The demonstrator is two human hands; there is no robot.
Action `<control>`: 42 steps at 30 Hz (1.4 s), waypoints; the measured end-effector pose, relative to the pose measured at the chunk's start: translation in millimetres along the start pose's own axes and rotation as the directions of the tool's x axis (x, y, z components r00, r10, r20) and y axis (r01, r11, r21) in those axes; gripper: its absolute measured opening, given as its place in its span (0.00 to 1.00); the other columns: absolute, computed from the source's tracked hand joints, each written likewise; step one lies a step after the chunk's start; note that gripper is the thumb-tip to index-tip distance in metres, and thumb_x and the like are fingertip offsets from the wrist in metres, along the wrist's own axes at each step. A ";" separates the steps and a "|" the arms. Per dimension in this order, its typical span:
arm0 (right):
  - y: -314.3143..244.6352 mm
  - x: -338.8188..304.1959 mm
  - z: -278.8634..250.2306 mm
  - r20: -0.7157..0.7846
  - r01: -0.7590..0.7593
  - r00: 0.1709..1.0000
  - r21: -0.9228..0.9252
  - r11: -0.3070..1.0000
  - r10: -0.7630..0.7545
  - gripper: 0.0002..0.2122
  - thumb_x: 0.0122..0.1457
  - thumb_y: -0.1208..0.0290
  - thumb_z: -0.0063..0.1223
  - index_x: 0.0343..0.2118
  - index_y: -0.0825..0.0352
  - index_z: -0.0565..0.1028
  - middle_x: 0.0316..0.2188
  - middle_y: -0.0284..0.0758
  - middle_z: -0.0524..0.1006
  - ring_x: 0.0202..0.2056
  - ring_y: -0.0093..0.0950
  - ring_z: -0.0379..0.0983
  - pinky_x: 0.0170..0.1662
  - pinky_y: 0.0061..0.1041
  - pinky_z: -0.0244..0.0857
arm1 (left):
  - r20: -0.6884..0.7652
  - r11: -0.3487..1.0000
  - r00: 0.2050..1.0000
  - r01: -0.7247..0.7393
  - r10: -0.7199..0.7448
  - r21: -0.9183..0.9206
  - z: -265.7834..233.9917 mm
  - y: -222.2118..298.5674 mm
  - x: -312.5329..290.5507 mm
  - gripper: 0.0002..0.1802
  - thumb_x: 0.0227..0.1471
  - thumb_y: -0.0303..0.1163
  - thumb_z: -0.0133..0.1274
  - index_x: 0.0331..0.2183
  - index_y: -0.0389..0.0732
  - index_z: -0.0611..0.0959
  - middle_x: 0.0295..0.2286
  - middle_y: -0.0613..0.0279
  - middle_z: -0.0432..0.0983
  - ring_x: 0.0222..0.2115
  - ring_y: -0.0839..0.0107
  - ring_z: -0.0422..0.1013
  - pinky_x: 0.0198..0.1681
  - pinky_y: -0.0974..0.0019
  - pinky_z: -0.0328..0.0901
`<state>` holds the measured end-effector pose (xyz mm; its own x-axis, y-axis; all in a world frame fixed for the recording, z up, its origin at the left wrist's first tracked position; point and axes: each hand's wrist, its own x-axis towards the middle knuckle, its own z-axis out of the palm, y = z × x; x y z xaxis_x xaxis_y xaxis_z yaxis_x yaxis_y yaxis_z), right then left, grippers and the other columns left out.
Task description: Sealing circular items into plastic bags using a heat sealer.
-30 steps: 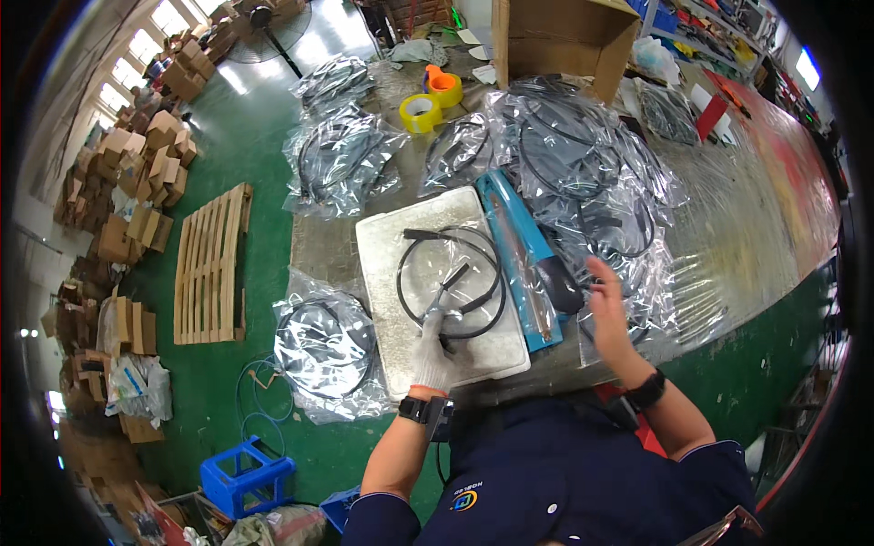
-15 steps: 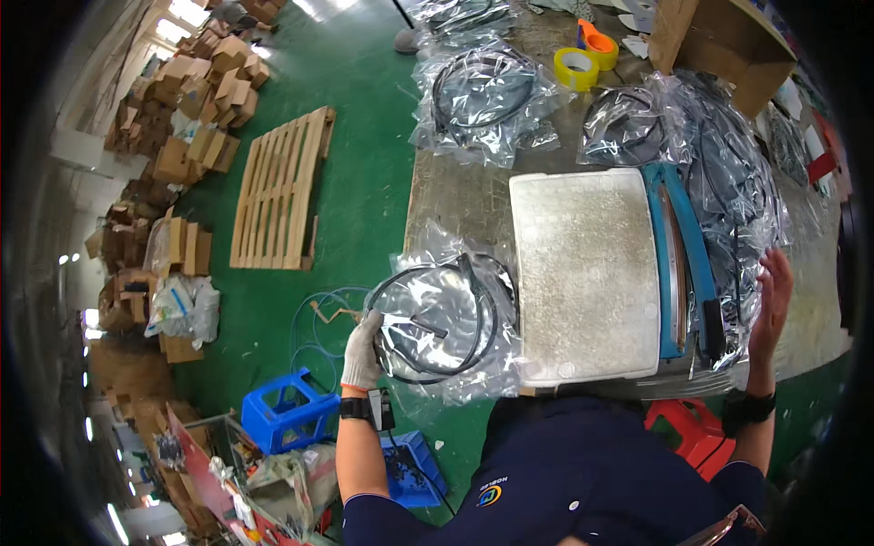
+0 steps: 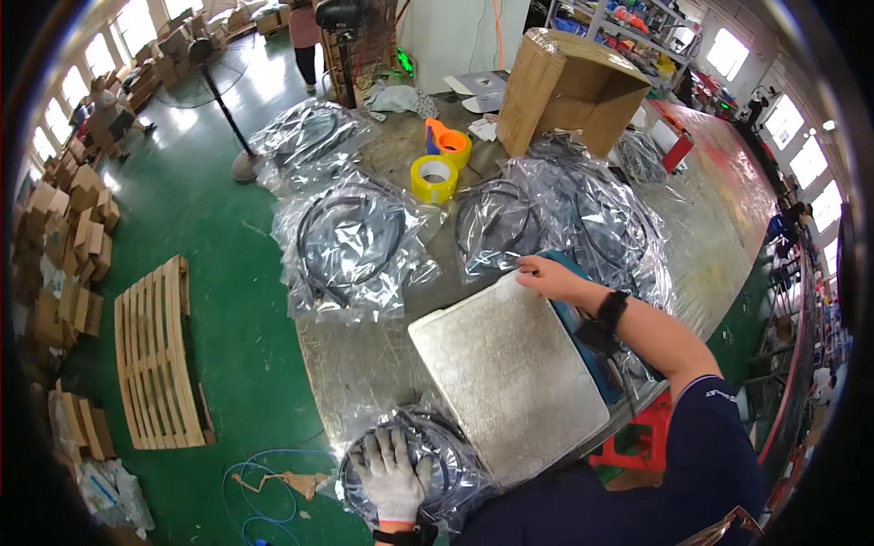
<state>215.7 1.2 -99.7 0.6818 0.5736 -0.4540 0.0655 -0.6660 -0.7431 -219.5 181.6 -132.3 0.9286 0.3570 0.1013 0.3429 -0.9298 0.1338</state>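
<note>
Presently, gloved left hand [image 3: 393,475] flat, fingers spread, atop bagged black cable coil [image 3: 448,460], left of white foam board [image 3: 510,378]. Bare right hand [image 3: 544,277] at board's far edge, fingers bent, nearer second bagged coil [image 3: 499,218], lying beyond; grip indeterminate.

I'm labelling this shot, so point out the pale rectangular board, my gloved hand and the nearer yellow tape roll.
Pale rectangular board [image 3: 510,382]: head view, middle of its top face.
Gloved left hand [image 3: 394,478]: head view, back of glove.
Nearer yellow tape roll [image 3: 433,191]: head view, outer side.
</note>
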 end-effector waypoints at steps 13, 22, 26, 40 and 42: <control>9.8 19.9 -79.2 -0.410 -0.183 0.902 -0.653 0.735 -0.140 0.30 0.61 0.44 0.45 0.22 0.72 0.78 0.22 0.52 0.77 0.28 0.48 0.77 0.34 0.47 0.68 | 0.086 0.987 0.983 0.163 -0.162 -0.001 14.3 -10.8 -7.5 0.37 0.46 0.56 0.55 0.54 0.45 0.76 0.50 0.57 0.73 0.54 0.55 0.67 0.59 0.36 0.53; -28.4 66.5 -59.9 -0.463 0.596 0.750 0.163 0.786 -0.473 0.09 0.58 0.72 0.59 0.26 0.65 0.69 0.20 0.27 0.69 0.24 0.17 0.69 0.26 0.20 0.65 | -0.108 0.995 0.989 0.099 -0.098 0.004 -29.2 6.4 -5.3 0.35 0.56 0.52 0.51 0.59 0.43 0.70 0.54 0.54 0.71 0.56 0.57 0.66 0.58 0.46 0.58; -151.0 -54.1 -45.3 -0.264 0.713 0.695 0.135 0.688 -0.669 0.07 0.57 0.74 0.60 0.27 0.65 0.72 0.23 0.28 0.75 0.25 0.18 0.72 0.30 0.20 0.67 | -0.304 0.988 0.948 0.045 -0.089 -0.148 -86.7 28.9 21.7 0.33 0.52 0.45 0.58 0.56 0.40 0.72 0.49 0.48 0.73 0.52 0.51 0.69 0.56 0.50 0.62; -144.1 -254.0 -70.4 0.223 0.721 0.615 0.230 0.653 -0.757 0.06 0.60 0.73 0.60 0.30 0.68 0.76 0.24 0.28 0.76 0.27 0.18 0.72 0.32 0.21 0.65 | 0.288 -0.028 0.918 0.306 0.272 -0.952 -56.3 81.9 131.9 0.27 0.60 0.38 0.54 0.56 0.33 0.72 0.34 0.65 0.78 0.31 0.78 0.70 0.35 0.74 0.66; -133.0 -285.0 -79.8 0.195 0.683 0.696 0.120 0.721 -0.691 0.06 0.59 0.73 0.61 0.30 0.68 0.77 0.25 0.29 0.78 0.29 0.19 0.73 0.33 0.21 0.66 | 0.313 -0.299 0.903 0.398 0.295 -0.867 -35.9 78.6 116.0 0.27 0.62 0.38 0.49 0.58 0.35 0.71 0.42 0.60 0.76 0.40 0.77 0.70 0.38 0.76 0.66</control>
<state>70.9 -111.8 167.8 0.2867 0.9526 0.1020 0.4250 -0.0311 -0.9047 -89.9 153.1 -74.7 0.9839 0.0196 -0.1774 0.1443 0.4976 0.8553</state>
